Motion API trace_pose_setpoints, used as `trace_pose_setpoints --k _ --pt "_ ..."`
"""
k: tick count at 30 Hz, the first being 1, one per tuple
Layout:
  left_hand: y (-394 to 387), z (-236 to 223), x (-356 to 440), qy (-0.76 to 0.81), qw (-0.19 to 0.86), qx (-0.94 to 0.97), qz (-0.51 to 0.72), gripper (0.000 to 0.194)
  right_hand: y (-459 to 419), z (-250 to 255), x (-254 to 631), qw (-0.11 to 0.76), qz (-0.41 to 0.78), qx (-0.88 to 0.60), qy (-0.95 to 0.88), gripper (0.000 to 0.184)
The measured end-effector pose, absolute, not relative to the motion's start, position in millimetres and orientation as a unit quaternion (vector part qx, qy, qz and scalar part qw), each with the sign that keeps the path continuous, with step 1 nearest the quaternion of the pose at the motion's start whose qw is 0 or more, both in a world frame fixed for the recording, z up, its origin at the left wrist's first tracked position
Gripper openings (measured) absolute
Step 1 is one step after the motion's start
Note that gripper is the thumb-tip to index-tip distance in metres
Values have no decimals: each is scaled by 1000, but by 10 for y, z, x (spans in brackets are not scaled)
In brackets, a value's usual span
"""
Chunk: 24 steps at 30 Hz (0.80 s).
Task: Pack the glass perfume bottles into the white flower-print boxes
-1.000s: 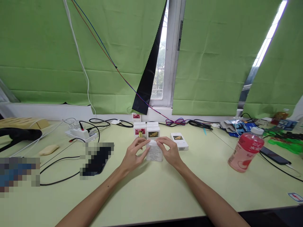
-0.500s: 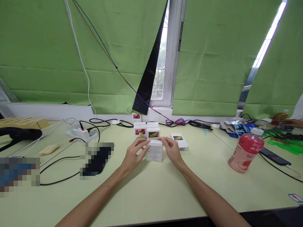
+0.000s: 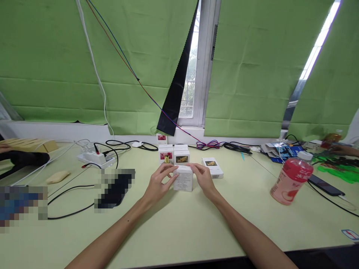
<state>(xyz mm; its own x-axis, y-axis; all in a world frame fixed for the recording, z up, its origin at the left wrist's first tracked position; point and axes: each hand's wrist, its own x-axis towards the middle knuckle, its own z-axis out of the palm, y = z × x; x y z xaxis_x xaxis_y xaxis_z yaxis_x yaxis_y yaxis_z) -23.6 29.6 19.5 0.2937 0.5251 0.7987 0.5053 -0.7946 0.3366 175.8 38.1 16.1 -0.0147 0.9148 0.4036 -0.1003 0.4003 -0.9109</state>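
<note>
At mid-frame, fingers of my left hand (image 3: 157,184) and right hand (image 3: 204,182) grip the box (image 3: 183,181), seemingly closed but unreleased.

Print illegibly small on the foremost white box (image 3: 183,181), heavy pixelation over a dark object (image 3: 115,190)

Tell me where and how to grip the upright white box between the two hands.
Probably best pinched by its two narrow sides, the left hand and right hand coming from either side: the white box stands upright with its broad printed face toward the person, and more white boxes stand close behind.
</note>
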Motion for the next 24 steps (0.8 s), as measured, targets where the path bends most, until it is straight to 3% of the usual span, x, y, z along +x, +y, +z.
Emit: trace_pose_setpoints --k 24 --pt "274 190 -240 329 16 804 495 26 364 163 1766 605 447 -358 -553 32"
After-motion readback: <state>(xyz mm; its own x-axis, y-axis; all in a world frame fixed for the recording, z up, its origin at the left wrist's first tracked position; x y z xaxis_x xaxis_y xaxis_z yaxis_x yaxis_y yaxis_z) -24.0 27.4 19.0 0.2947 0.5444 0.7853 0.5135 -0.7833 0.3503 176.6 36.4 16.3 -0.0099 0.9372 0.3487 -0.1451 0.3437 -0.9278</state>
